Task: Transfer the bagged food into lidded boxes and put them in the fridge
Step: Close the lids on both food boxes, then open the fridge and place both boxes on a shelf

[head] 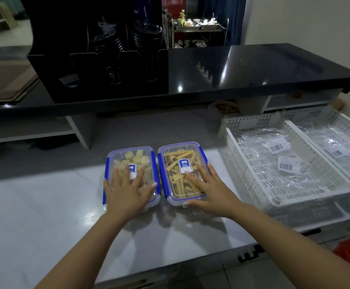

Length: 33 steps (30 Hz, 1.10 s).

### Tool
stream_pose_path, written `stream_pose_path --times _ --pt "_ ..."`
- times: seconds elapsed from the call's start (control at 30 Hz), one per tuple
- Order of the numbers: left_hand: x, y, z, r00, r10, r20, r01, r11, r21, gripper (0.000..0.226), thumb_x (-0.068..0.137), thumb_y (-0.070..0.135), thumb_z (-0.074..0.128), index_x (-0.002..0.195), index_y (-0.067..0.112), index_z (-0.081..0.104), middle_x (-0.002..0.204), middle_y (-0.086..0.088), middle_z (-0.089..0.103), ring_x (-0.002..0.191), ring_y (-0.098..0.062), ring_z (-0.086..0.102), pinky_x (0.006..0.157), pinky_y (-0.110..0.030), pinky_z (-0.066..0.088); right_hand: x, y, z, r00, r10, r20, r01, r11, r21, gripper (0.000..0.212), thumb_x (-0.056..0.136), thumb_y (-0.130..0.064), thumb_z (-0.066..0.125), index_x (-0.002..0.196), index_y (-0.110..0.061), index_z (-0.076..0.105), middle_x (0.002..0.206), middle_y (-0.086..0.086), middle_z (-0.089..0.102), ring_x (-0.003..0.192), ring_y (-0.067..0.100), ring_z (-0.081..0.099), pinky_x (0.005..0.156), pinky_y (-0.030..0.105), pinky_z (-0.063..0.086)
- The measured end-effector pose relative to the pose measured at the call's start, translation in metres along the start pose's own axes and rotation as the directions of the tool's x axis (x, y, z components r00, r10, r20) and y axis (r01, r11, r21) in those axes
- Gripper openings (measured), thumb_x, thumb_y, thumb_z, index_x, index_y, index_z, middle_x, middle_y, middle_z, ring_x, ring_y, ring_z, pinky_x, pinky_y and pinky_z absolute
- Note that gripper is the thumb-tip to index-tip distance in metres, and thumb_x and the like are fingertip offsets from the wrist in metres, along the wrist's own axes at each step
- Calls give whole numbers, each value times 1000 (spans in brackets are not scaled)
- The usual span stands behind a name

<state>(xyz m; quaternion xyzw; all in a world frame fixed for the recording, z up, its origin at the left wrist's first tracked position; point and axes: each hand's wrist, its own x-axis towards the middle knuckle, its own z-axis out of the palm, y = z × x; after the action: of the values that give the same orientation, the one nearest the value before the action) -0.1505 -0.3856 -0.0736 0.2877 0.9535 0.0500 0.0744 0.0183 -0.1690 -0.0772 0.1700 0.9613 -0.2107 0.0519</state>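
Two lidded boxes [157, 173], left of the white basket [253, 163], are being pressed by the left hand [126, 190] and right hand [209, 188], fingers [192, 180] spread flat.

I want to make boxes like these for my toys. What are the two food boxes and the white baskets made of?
The two food boxes look like clear, glossy plastic: you can see the food through the lids, and the side clips are solid blue plastic. The white baskets seem to be matte, stiff plastic, moulded with rows of small holes. The empty bags inside them look like thin, crinkly clear film.
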Motion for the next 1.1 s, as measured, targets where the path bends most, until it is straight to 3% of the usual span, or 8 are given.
stream_pose_path --times 0.13,0.43,0.6,0.7,0.83,0.93,1.0,1.1 --pt "-10 10 3 1000 7 2 -7 1000 12 87 69 80 -6 149 47 -7 163 -2 -12 148 -31 -15 117 -59 -5 8 -1 -5 1000 21 0 -21 999 35 100 64 -91 38 149 -52 3 161 -11 -19 136 9 -37 119 44 6" --pt "-11 15 2 1000 -6 16 5 999 37 84 73 77 -3 150 44 -10 162 -4 -15 148 -33 -16 115 -60 -6 8 1 -8 999 20 25 -21 999 44 104 59 -94 34 149 -52 4 161 -9 -18 141 14 -33 119 48 9" --pt "-10 16 -2 999 26 36 -27 999 33 79 83 77 7 152 41 -8 163 -7 -11 148 -34 -14 115 -57 -10 9 -2 -9 1000 7 25 -6 999 -44 96 69 -87 42 150 -49 7 163 -4 -14 146 25 -24 119 49 4" --pt "-8 23 -13 996 86 21 -87 995 47 74 93 68 16 154 32 -2 164 -8 1 149 -33 -1 118 -56 4 6 -9 -19 998 -23 55 31 991 -133 89 79 -79 44 152 -44 8 164 0 -9 148 31 -14 118 54 1" --pt "-11 54 -39 985 165 -53 -168 983 -73 75 95 65 27 155 24 8 159 -6 26 146 -30 22 115 -50 21 -14 -7 -44 995 -97 38 102 979 -174 75 91 -65 44 153 -36 13 164 -3 5 150 18 1 118 50 3" --pt "-19 86 -60 952 290 -101 -299 949 -97 65 96 58 37 150 22 29 145 -4 48 129 -26 47 100 -42 42 -42 3 -72 994 -98 -46 91 988 -127 71 94 -61 43 154 -35 15 164 2 8 150 20 5 119 41 7" --pt "-30 114 -72 915 391 -99 -395 919 -19 53 98 51 38 145 26 39 146 -1 47 125 -25 51 93 -39 46 -73 18 -90 992 -97 -86 84 987 -140 69 96 -57 43 154 -33 17 164 3 7 150 19 6 119 36 11" --pt "-54 165 -83 831 547 -102 -541 837 80 47 99 46 39 141 25 46 146 -2 46 128 -25 48 98 -39 43 -135 50 -104 990 -103 -101 79 973 -216 66 97 -54 43 154 -32 19 164 -1 3 150 16 4 118 34 12"
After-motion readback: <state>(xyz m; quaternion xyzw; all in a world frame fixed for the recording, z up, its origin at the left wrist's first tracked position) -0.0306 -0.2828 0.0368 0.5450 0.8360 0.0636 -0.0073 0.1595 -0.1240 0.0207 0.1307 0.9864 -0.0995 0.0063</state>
